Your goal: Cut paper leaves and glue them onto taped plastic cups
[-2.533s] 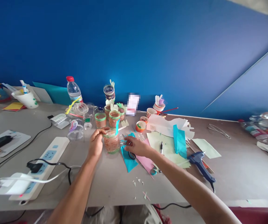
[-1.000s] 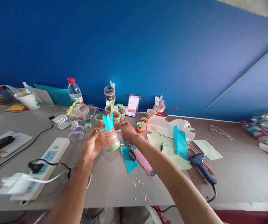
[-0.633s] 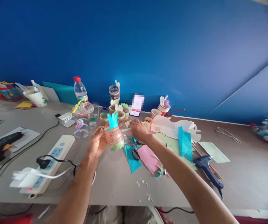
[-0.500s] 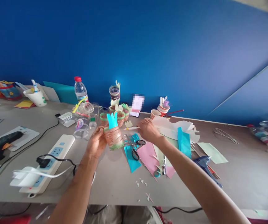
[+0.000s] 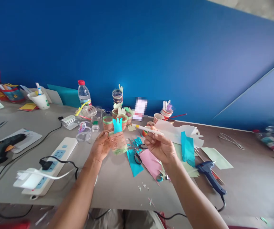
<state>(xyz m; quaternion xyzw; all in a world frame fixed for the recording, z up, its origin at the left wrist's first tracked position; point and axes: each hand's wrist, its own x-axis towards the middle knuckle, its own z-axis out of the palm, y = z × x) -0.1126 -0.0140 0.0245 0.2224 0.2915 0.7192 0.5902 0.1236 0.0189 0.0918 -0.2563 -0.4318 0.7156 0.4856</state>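
My left hand (image 5: 100,145) is closed on the rim side of a small cup (image 5: 118,142) wrapped in brown and green, with a blue cut-paper piece (image 5: 117,125) standing up from its edge. In my right hand (image 5: 160,145) is a slim white pen (image 5: 143,127) with a yellow band, pointing left towards the cup but apart from it. Behind the held cup stand several similar wrapped cups (image 5: 107,122) with pale paper shapes on them. Scissors with black handles (image 5: 138,158) lie on blue paper (image 5: 134,170) between my hands, beside pink paper (image 5: 150,160).
A white power strip (image 5: 56,162) with plugs and cords lies at the left, near a black glue gun (image 5: 3,148). To the right is a blue glue gun (image 5: 210,178). A red-capped bottle (image 5: 83,93) stands at the back. Paper scraps (image 5: 143,186) lie in front.
My right hand has come nearer and turned upward, lifting the white pen off the table area. The wrapped cup stays in my left hand, slightly shifted.
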